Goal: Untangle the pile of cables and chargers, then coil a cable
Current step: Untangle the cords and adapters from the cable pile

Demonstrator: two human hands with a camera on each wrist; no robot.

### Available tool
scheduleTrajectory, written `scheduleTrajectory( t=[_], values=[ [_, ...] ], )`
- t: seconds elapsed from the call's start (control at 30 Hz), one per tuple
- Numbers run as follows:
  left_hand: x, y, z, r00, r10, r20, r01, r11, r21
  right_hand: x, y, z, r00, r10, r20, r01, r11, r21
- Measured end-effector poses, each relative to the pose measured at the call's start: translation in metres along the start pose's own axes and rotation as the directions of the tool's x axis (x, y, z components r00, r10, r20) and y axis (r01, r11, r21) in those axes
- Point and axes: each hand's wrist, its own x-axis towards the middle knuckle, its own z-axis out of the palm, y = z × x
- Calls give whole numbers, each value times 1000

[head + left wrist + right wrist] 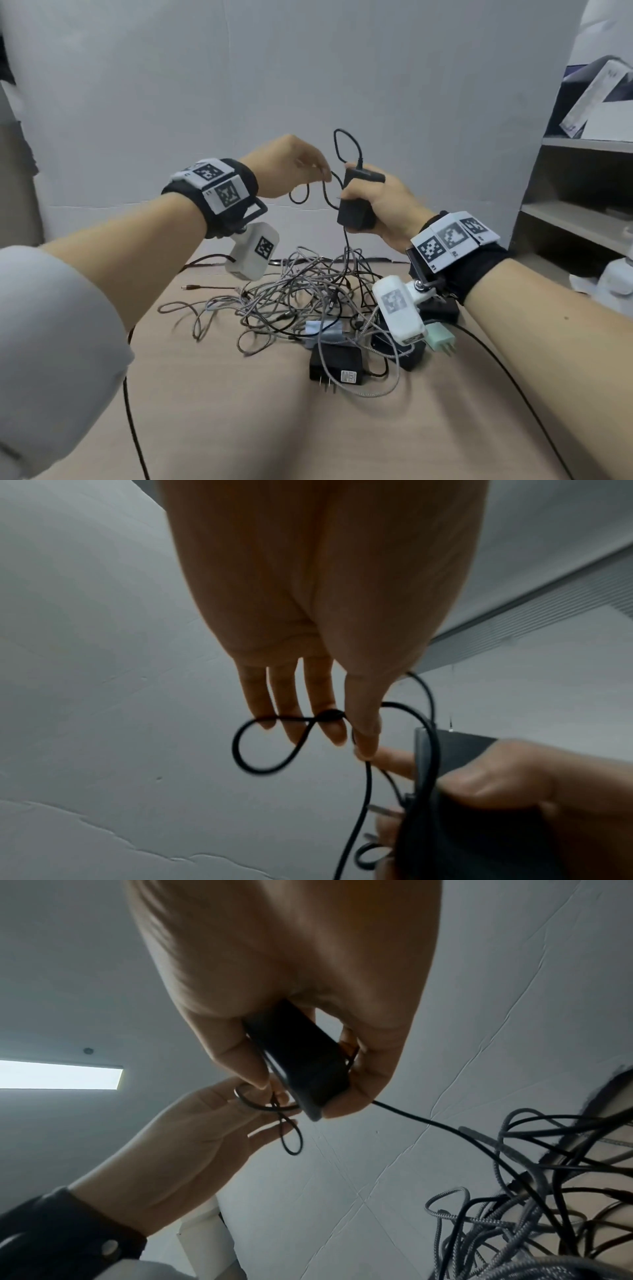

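Note:
My right hand [373,205] grips a black charger block [356,202] held up above the table, fingers and thumb curled round it [301,1066]. A thin black cable [346,147] loops up from the block and runs down into the pile. My left hand [294,168] pinches this black cable [270,748] between thumb and fingertips just left of the block, with a small loop hanging below the fingers. The tangled pile of grey braided and black cables [301,294] lies on the tan table [222,411] beneath both hands.
In the pile's near side lie a black plug adapter [335,366], a pale green plug [440,337], a white-blue plug [322,329] and another black block [400,349]. A grey shelf unit [582,205] stands at the right. A white backdrop rises behind.

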Motion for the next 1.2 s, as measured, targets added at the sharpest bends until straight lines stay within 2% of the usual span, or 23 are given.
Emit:
scheduleTrajectory(
  t=[0.17, 0.27, 0.37, 0.43, 0.53, 0.67, 0.77, 0.83, 0.9, 0.97, 1.1, 1.2],
  values=[
    [-8, 16, 1, 996, 9, 85, -2, 996, -85, 1, 6, 2, 1000, 28, 13, -27, 998, -63],
    [-10, 11, 1, 991, -17, 136, 43, 980, -196, 2, 8, -2, 995, 20, -102, -26, 997, -67],
    [-10, -6, -1, 990, -90, 111, 115, 961, -250, 5, 10, -11, 968, 14, -250, -25, 999, -44],
    [-9, -17, -3, 992, -122, 34, 126, 936, -329, 7, 11, -17, 951, 31, -307, -41, 999, -25],
    [-8, -21, -8, 981, -130, -142, 51, 886, -460, 9, 11, -21, 951, 47, -305, -57, 998, -24],
    [2, -3, -24, 919, -74, -387, -159, 829, -537, 10, 3, -8, 968, -4, -251, 1, 1000, -10],
    [7, 14, -38, 877, -32, -479, -251, 820, -514, 10, -7, 0, 960, -65, -271, 67, 998, 0],
    [6, 15, -40, 894, 7, -449, -242, 850, -468, 11, -11, 1, 951, -89, -295, 91, 996, -6],
    [1, 10, -33, 937, 39, -347, -178, 908, -378, 12, -9, -3, 940, -86, -330, 88, 996, -9],
    [-5, 4, -22, 962, 38, -271, -128, 937, -325, 11, -5, -7, 930, -58, -362, 58, 998, -11],
    [-4, -6, -8, 963, -18, -270, -83, 930, -358, 10, 6, -19, 916, 20, -402, -14, 1000, 17],
    [1, -11, -11, 946, -21, -323, -74, 957, -280, 11, 11, -26, 909, 54, -412, -56, 998, 8]
  ],
)
